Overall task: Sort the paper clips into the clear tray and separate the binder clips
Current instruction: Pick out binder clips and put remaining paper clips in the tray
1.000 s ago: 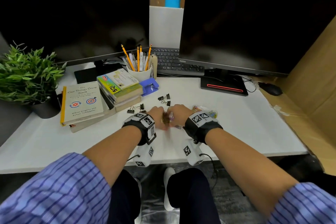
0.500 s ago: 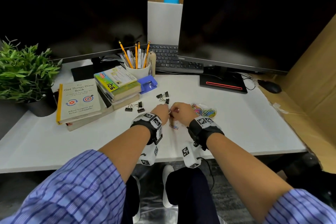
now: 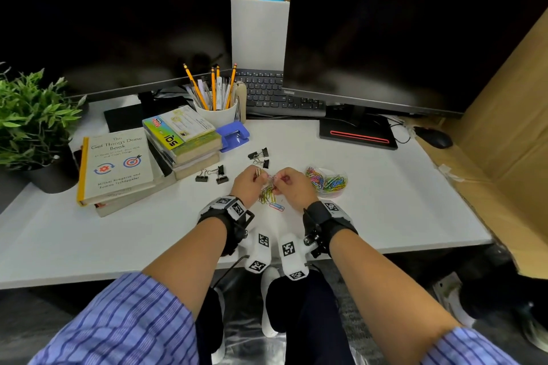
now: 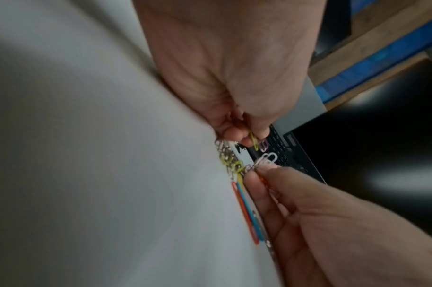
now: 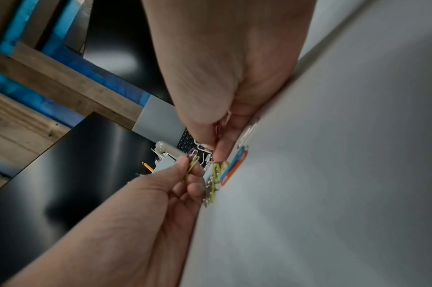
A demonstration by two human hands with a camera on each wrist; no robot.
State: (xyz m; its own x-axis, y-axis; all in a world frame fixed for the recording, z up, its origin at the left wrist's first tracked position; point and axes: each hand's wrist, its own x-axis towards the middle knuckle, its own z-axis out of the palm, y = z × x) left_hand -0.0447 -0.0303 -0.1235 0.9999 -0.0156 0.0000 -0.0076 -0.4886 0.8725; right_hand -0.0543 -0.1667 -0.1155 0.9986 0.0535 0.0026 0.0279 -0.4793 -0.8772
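1. The head view looked forward and down from above the white desk [image 3: 385,210], taking in both forearms at the bottom and two monitors along the top.
2. The left wrist view sat low and close, facing along the left hand [image 4: 225,73] at top centre.
3. The right wrist view did likewise along the right hand [image 5: 225,68].
4. All three shared the loose paper clips [image 3: 268,194] between the hands.

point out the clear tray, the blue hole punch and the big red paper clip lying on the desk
clear tray [image 3: 341,172], head view, on its far right rim.
blue hole punch [image 3: 232,136], head view, on its top face.
big red paper clip [image 4: 244,212], left wrist view, on its long red side.
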